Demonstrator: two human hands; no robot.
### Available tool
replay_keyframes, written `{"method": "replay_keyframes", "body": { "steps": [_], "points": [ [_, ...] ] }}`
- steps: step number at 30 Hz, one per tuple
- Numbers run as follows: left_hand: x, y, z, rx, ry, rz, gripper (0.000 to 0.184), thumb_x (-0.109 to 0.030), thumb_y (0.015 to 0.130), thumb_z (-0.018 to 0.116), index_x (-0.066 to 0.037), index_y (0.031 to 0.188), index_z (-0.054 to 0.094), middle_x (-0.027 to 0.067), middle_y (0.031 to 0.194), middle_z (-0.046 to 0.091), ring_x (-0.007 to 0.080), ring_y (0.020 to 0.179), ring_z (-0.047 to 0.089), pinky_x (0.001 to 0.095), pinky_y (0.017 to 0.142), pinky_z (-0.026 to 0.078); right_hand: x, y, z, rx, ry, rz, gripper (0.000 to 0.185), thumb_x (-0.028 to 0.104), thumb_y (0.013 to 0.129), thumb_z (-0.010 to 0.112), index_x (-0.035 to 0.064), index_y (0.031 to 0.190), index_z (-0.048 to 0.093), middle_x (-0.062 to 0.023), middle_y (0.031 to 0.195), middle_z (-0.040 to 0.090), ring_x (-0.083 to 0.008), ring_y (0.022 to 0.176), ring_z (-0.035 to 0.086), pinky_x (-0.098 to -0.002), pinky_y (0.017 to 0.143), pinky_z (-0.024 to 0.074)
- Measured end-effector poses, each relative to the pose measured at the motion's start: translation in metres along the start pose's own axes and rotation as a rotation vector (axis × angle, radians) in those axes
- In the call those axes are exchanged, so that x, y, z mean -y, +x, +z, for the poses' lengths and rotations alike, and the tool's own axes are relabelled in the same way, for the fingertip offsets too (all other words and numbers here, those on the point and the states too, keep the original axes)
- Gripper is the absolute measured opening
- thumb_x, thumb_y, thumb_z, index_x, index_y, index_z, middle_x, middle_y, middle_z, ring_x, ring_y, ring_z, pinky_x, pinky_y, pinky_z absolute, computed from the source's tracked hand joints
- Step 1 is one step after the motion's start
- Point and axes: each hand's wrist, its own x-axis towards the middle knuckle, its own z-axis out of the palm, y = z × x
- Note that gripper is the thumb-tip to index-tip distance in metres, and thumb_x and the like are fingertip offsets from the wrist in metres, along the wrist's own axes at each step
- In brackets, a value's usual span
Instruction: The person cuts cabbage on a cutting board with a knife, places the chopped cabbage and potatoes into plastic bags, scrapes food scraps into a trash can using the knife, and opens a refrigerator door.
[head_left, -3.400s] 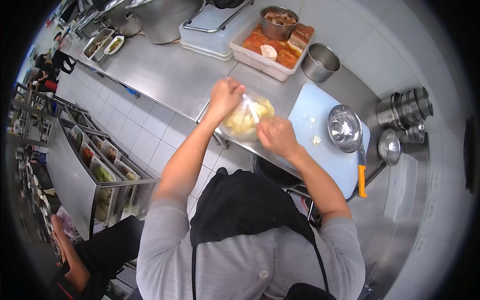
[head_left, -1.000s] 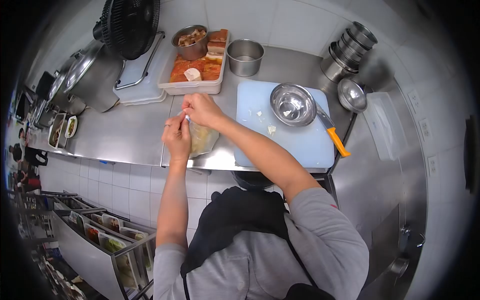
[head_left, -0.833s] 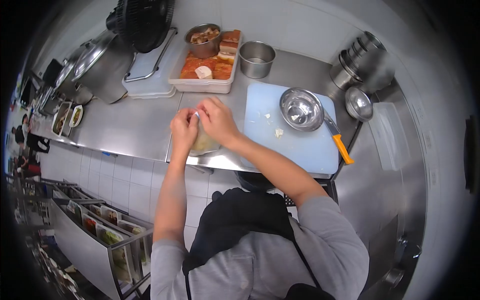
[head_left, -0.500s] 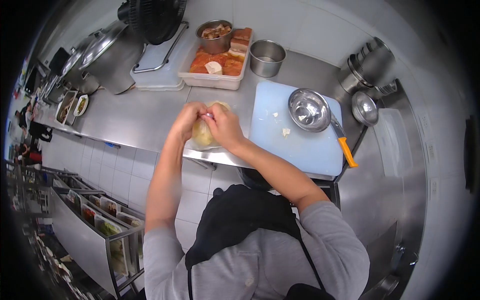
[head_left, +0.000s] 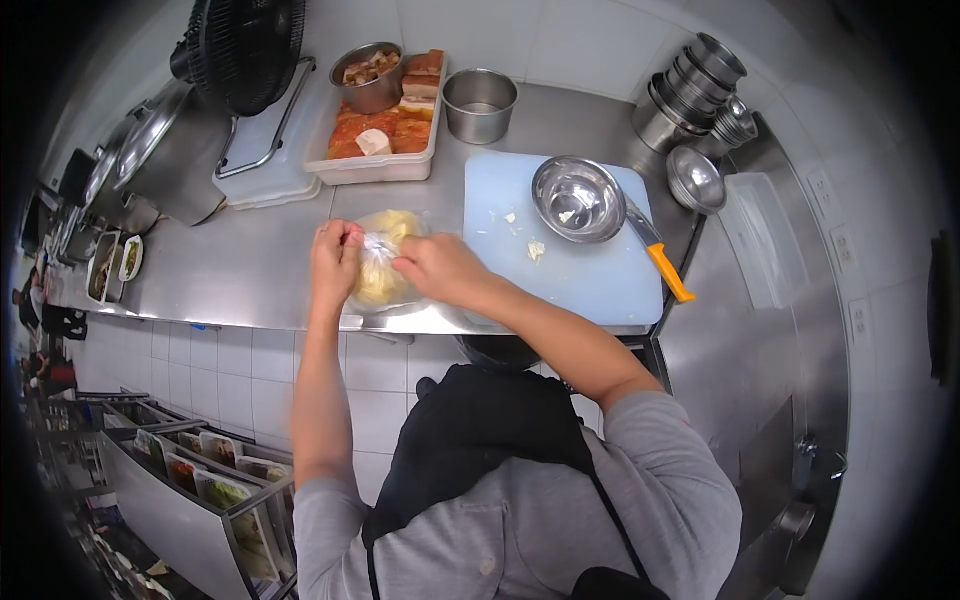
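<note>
A clear plastic bag (head_left: 381, 283) of pale yellow pieces sits on the steel counter near its front edge, its neck gathered and twisted on top. My left hand (head_left: 336, 262) is closed on the plastic at the left side of the neck. From the right, my right hand (head_left: 440, 268) pinches the plastic on the other side. What the yellow pieces are cannot be made out. Just right of the bag lies a blue cutting board (head_left: 580, 290) with small white scraps. A steel bowl (head_left: 580, 200) and a knife with an orange handle (head_left: 670, 272) rest on it.
Behind the bag stands a plastic tub (head_left: 370, 172) of reddish meat, with a steel pot of meat pieces (head_left: 368, 75) in it. Another steel pot (head_left: 481, 105) is beside it. Stacked steel containers (head_left: 690, 95) fill the back right corner. A black fan (head_left: 245, 60) and large pots stand left.
My hands were together over the bag's neck; they have moved apart to either side, showing the gathered plastic between them. The whole view has shifted, so the counter things appear further left.
</note>
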Motion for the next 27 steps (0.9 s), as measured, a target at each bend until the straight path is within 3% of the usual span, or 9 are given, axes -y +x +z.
{"method": "replay_keyframes", "body": {
  "steps": [2,4,5,7,10,13,19,25,27],
  "points": [
    [0.000,-0.015,0.005,-0.101,-0.018,0.005,0.025,-0.011,0.091,0.066,-0.001,0.114,0.064,0.0168,0.119,0.061,0.0323,0.113,0.054,0.0408,0.096,0.044,-0.017,-0.028,-0.028,-0.077,0.119,0.138,0.029,0.030,0.092,0.069,0.0019,0.084,0.067,-0.0178,0.073,0.067,-0.0346,0.064,0.063,-0.0434,0.063,0.0494],
    [-0.010,-0.035,0.009,-0.193,-0.009,0.023,0.044,-0.016,0.089,0.070,-0.002,0.129,0.058,0.0201,0.136,0.050,0.0351,0.127,0.045,0.0436,0.104,0.040,-0.046,-0.064,-0.058,-0.505,0.033,0.209,0.024,0.025,0.093,0.070,0.0015,0.087,0.069,-0.0137,0.077,0.065,-0.0246,0.068,0.061,-0.0370,0.065,0.0489],
    [-0.023,-0.051,0.013,-0.227,0.005,0.034,0.055,-0.018,0.087,0.072,-0.003,0.136,0.053,0.0214,0.144,0.043,0.0369,0.132,0.040,0.0452,0.108,0.037,-0.082,-0.080,-0.075,-0.731,-0.231,0.066,0.024,0.024,0.092,0.071,0.0012,0.100,0.068,-0.0124,0.077,0.065,-0.0257,0.069,0.061,-0.0371,0.067,0.0498],
    [-0.035,-0.074,0.024,-0.240,0.023,0.032,0.072,-0.021,0.084,0.076,-0.004,0.147,0.045,0.0231,0.153,0.032,0.0393,0.140,0.033,0.0475,0.113,0.034,-0.116,-0.114,-0.120,-0.879,-0.612,0.282,0.034,0.026,0.092,0.071,-0.0002,0.113,0.063,-0.0122,0.076,0.064,-0.0266,0.071,0.064,-0.0386,0.067,0.0506],
    [-0.038,-0.084,0.049,-0.234,0.045,0.034,0.085,-0.022,0.080,0.082,-0.005,0.152,0.039,0.0238,0.159,0.026,0.0416,0.147,0.027,0.0509,0.117,0.030,-0.162,-0.146,-0.149,-0.747,-0.591,0.721,0.041,0.027,0.095,0.068,-0.0039,0.120,0.057,-0.0185,0.085,0.067,-0.0356,0.071,0.066,-0.0445,0.070,0.0551],
    [-0.022,-0.069,0.049,-0.233,0.113,0.115,0.083,-0.023,0.082,0.081,-0.005,0.152,0.039,0.0242,0.159,0.027,0.0423,0.145,0.029,0.0502,0.116,0.032,-0.166,-0.145,-0.151,-0.710,0.368,1.022,0.044,0.030,0.096,0.068,-0.0036,0.122,0.058,-0.0158,0.085,0.067,-0.0248,0.063,0.066,-0.0361,0.058,0.0563],
    [0.010,-0.042,0.033,-0.273,0.145,0.142,0.065,-0.020,0.087,0.078,-0.002,0.143,0.051,0.0267,0.151,0.040,0.0419,0.139,0.041,0.0485,0.112,0.036,-0.174,-0.127,-0.145,-0.721,0.926,0.922,0.042,0.022,0.094,0.070,-0.0035,0.124,0.056,-0.0138,0.086,0.067,-0.0191,0.057,0.064,-0.0297,0.047,0.0533],
    [-0.026,-0.049,0.038,-0.334,0.127,0.111,0.061,-0.017,0.084,0.075,-0.001,0.138,0.053,0.0243,0.153,0.035,0.0426,0.141,0.036,0.0509,0.115,0.032,-0.170,-0.125,-0.157,-0.769,0.839,0.753,0.045,-0.002,0.086,0.063,-0.0037,0.128,0.049,-0.0113,0.089,0.065,-0.0149,0.061,0.062,-0.0282,0.051,0.0562],
    [-0.060,-0.051,0.038,-0.427,0.260,0.248,0.061,-0.016,0.082,0.075,0.000,0.137,0.053,0.0236,0.154,0.033,0.0435,0.143,0.034,0.0529,0.116,0.029,-0.146,-0.130,-0.172,-1.071,0.670,0.410,0.048,-0.006,0.083,0.061,-0.0001,0.129,0.049,-0.0104,0.094,0.064,-0.0124,0.069,0.062,-0.0267,0.052,0.0564]
  ]
}}
